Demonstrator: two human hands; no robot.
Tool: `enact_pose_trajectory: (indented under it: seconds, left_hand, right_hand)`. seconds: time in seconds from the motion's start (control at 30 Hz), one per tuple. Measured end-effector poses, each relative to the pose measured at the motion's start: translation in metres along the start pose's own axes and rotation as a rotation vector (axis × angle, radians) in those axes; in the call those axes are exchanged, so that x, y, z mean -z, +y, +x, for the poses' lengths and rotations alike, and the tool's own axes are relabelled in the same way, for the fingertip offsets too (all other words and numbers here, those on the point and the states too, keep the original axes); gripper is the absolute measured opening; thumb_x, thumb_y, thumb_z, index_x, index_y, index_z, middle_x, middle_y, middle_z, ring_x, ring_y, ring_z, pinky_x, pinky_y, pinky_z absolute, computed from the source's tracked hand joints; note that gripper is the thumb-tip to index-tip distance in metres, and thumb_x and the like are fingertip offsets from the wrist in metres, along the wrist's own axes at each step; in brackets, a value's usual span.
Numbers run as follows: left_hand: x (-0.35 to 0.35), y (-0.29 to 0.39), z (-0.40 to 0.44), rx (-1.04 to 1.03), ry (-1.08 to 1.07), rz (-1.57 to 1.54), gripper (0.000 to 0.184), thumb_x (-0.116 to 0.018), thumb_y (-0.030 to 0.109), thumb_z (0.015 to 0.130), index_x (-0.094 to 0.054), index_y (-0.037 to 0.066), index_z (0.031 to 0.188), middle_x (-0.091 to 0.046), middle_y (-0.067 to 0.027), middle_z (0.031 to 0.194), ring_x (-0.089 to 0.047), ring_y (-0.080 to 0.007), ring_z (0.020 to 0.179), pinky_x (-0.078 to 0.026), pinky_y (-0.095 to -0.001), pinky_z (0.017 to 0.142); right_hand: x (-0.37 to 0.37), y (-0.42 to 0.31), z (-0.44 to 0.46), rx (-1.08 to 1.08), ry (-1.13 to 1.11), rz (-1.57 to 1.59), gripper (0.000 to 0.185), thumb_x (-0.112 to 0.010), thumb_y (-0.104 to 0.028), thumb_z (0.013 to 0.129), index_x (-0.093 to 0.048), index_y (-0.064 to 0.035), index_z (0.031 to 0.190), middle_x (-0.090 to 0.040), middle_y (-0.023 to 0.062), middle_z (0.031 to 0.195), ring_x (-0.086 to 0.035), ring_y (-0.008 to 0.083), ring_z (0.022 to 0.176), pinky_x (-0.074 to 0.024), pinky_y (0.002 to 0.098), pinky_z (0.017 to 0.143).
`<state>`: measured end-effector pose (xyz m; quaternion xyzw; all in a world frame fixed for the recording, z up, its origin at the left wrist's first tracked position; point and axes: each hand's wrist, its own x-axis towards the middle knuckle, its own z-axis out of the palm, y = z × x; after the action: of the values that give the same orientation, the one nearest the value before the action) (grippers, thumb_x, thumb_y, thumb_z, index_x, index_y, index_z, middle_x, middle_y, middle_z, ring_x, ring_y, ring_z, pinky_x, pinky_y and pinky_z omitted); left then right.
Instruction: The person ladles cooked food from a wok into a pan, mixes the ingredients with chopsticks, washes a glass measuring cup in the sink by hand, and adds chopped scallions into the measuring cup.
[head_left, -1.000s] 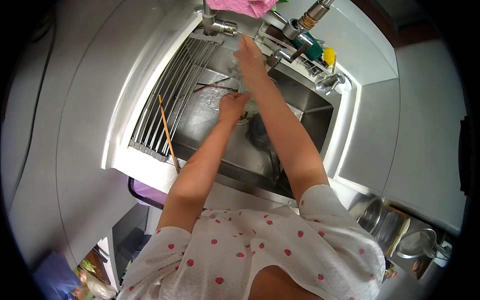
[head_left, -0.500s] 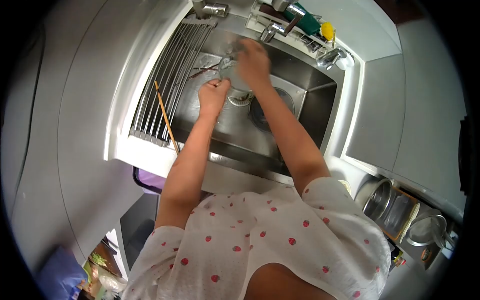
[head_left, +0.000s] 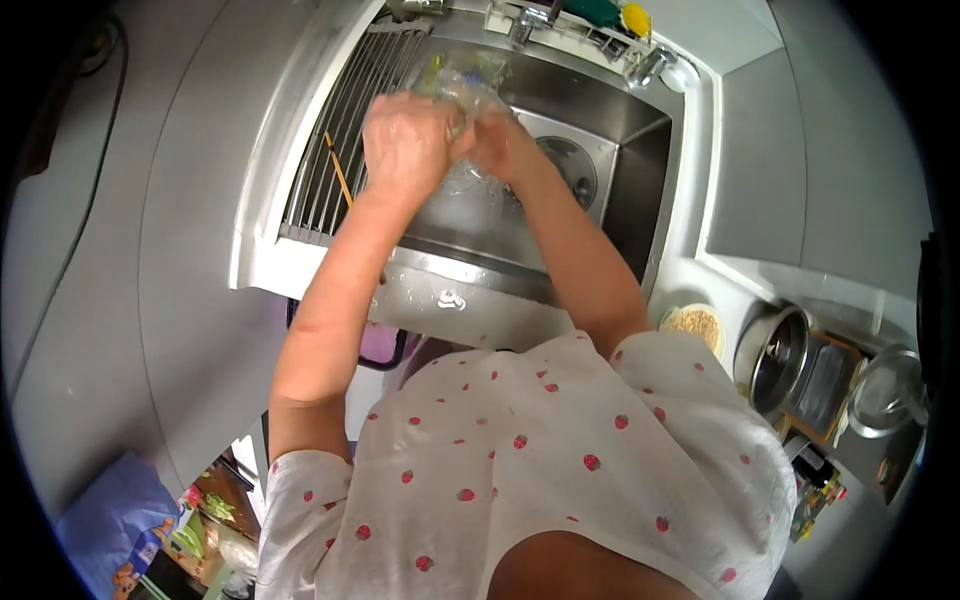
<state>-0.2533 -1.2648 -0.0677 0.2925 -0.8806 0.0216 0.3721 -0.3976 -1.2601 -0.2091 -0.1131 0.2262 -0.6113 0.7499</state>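
Note:
Both hands are together over the left part of the steel sink (head_left: 470, 240). My left hand (head_left: 408, 135) is closed, wet on its back, with its fingertips hidden. My right hand (head_left: 497, 142) meets it from the right, fingers curled in. A clear, see-through thing (head_left: 468, 85) with yellow-green and blue patches shows just beyond the knuckles, gripped between both hands. It looks like thin plastic, but glare and blur hide its exact kind. Water glistens beneath the hands.
A metal roll-up rack (head_left: 345, 95) covers the sink's left side, with a wooden chopstick (head_left: 339, 170) on it. The drain (head_left: 568, 170) lies right of my hands. Faucet parts (head_left: 650, 68) line the back. A grain-filled bowl (head_left: 694, 328) and metal pot (head_left: 772, 355) stand at right.
My left hand has moved up and left, and my right hand has dropped to meet it. The clear thing now appears beyond both hands, with coloured patches showing. The view has shifted slightly.

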Motion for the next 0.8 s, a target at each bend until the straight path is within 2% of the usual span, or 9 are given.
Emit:
enact_pose_trajectory:
  seconds: [0.07,0.2,0.27,0.3,0.37,0.5,0.57,0.67,0.8]
  left_hand:
    - [0.018,0.003,0.004,-0.01,-0.044,0.014,0.027,-0.071,0.022,0.061,-0.05,0.008,0.052,-0.05,-0.0052,0.052,-0.051,-0.0245,0.055,-0.04,-0.034,0.057]
    - [0.033,-0.003,0.004,-0.066,0.007,0.078,0.03,-0.071,0.023,0.062,-0.046,0.008,0.053,-0.05,-0.0051,0.053,-0.05,-0.025,0.057,-0.039,-0.0348,0.063]
    - [0.037,-0.007,0.001,-0.071,0.102,0.037,0.034,-0.071,0.025,0.062,-0.044,0.007,0.052,-0.047,-0.0052,0.053,-0.049,-0.0253,0.057,-0.038,-0.0352,0.064]
    - [0.038,-0.008,-0.002,-0.079,0.102,0.028,0.034,-0.071,0.025,0.062,-0.044,0.007,0.052,-0.047,-0.0052,0.053,-0.049,-0.0253,0.057,-0.038,-0.0352,0.064]
    - [0.039,-0.01,-0.011,0.003,0.034,0.111,0.029,-0.07,0.026,0.062,-0.05,0.009,0.052,-0.049,-0.0034,0.054,-0.05,-0.0232,0.059,-0.038,-0.0344,0.069]
    - [0.026,-0.012,-0.035,0.055,0.079,0.042,0.031,-0.07,0.028,0.062,-0.048,0.008,0.052,-0.049,-0.0032,0.056,-0.05,-0.0229,0.062,-0.037,-0.0351,0.073]
    - [0.015,-0.012,-0.047,0.136,0.04,-0.012,0.033,-0.07,0.028,0.063,-0.048,0.007,0.052,-0.048,-0.0035,0.058,-0.05,-0.0228,0.065,-0.036,-0.036,0.077]
    - [0.0,-0.003,-0.061,0.171,0.028,-0.063,0.031,-0.07,0.027,0.064,-0.049,0.006,0.053,-0.048,-0.0038,0.059,-0.05,-0.0232,0.068,-0.035,-0.0373,0.079]
    - [-0.016,0.013,-0.07,0.175,-0.009,-0.203,0.026,-0.068,0.025,0.066,-0.055,0.005,0.057,-0.055,-0.0056,0.065,-0.053,-0.0237,0.074,-0.034,-0.0389,0.081]
  right_hand:
    - [-0.032,-0.018,-0.007,-0.022,0.023,-0.353,0.039,-0.061,-0.021,0.079,-0.047,-0.011,0.114,-0.057,0.0063,0.099,-0.053,0.0183,0.092,-0.0412,0.0319,0.076]
    - [-0.063,-0.031,-0.018,0.044,0.025,-0.454,0.048,-0.064,-0.018,0.077,-0.044,-0.0071,0.12,-0.06,0.01,0.097,-0.057,0.0196,0.087,-0.0423,0.0283,0.077]
    - [-0.074,-0.035,-0.02,0.181,-0.086,-0.434,0.051,-0.06,-0.014,0.079,-0.04,-0.0023,0.124,-0.061,0.0154,0.098,-0.059,0.0212,0.086,-0.0428,0.0285,0.081]
    - [-0.082,-0.038,-0.027,0.191,-0.079,-0.434,0.051,-0.06,-0.014,0.079,-0.04,-0.0023,0.124,-0.061,0.0154,0.098,-0.059,0.0212,0.086,-0.0428,0.0285,0.081]
    - [-0.098,-0.039,-0.043,0.269,0.045,-0.468,0.048,-0.057,-0.009,0.081,-0.039,0.0012,0.124,-0.059,0.02,0.1,-0.061,0.0214,0.087,-0.0453,0.0286,0.078]
    - [-0.094,-0.039,-0.05,0.338,0.072,-0.54,0.044,-0.054,-0.006,0.081,-0.041,0.0025,0.122,-0.06,0.0204,0.099,-0.062,0.0219,0.086,-0.0481,0.0257,0.07]
    - [-0.095,-0.035,-0.06,0.386,0.208,-0.579,0.039,-0.053,-0.005,0.081,-0.044,0.0037,0.119,-0.06,0.0206,0.096,-0.063,0.0201,0.077,-0.0483,0.0228,0.06]
    - [-0.083,-0.029,-0.076,0.445,0.255,-0.662,0.037,-0.05,-0.005,0.084,-0.043,0.0039,0.119,-0.06,0.0195,0.097,-0.062,0.0195,0.079,-0.0492,0.0225,0.065]
    - [-0.06,-0.024,-0.092,0.497,0.346,-0.63,0.031,-0.049,-0.007,0.084,-0.048,0.0009,0.115,-0.06,0.0167,0.093,-0.06,0.0158,0.073,-0.048,0.0226,0.062]
